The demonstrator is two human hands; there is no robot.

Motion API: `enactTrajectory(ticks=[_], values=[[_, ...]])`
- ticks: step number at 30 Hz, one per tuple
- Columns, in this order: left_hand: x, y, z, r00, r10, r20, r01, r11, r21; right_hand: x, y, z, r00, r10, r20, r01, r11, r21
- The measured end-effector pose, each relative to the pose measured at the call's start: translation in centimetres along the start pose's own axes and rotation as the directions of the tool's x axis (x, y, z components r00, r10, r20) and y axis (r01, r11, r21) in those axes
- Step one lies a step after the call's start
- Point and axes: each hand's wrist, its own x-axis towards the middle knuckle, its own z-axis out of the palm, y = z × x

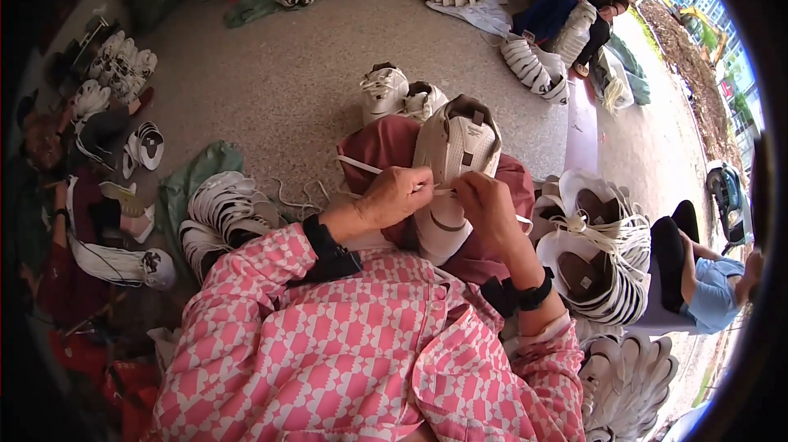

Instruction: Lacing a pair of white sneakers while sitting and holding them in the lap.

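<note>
While I stand here and look, a person in a pink and white patterned shirt (353,335) bends over a pale shoe (443,224). The shoe is on the lap, over the dark red trousers (365,146), with its toe toward the person and its opening away. Both hands grasp: the left hand (384,198) pinches a white lace (444,191) just beside the shoe's left edge, and the right hand (490,202) pinches it above the front part. The hands are near each other, not touching. On the floor (279,73) beyond the knees are 2 white shoes (386,93). At the left lies a pile of white shoe pieces (226,208) near a green cloth (197,169); at the right is a bigger pile with laces (607,253).
</note>
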Motion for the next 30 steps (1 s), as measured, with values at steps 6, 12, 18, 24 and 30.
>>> enactTrajectory(ticks=[6, 12, 18, 24, 30], values=[[0.8, 0.1, 0.9, 0.992, 0.102, -0.072, -0.095, 0.99, 0.1, 0.2, 0.7, 0.3, 0.996, -0.089, -0.025, 0.087, 0.995, -0.051], [1.6, 0.7, -0.8, 0.964, 0.264, 0.026, -0.253, 0.884, 0.394, 0.3, 1.3, 0.1, 0.992, -0.125, 0.01, 0.126, 0.983, -0.132], [4.4, 3.0, -3.6, 0.832, 0.527, 0.173, -0.531, 0.665, 0.525, 0.7, 0.4, -1.6, 0.915, -0.362, -0.179, 0.345, 0.931, -0.119], [5.9, 2.9, -4.0, 0.797, 0.344, 0.496, -0.557, 0.736, 0.384, 2.7, -1.9, -3.8, 0.99, 0.14, -0.023, -0.114, 0.88, 0.46], [6.2, 1.8, -3.6, 0.774, 0.403, 0.488, -0.585, 0.75, 0.309, 4.4, 1.0, -2.6, 0.959, 0.117, 0.258, -0.18, 0.955, 0.234]])
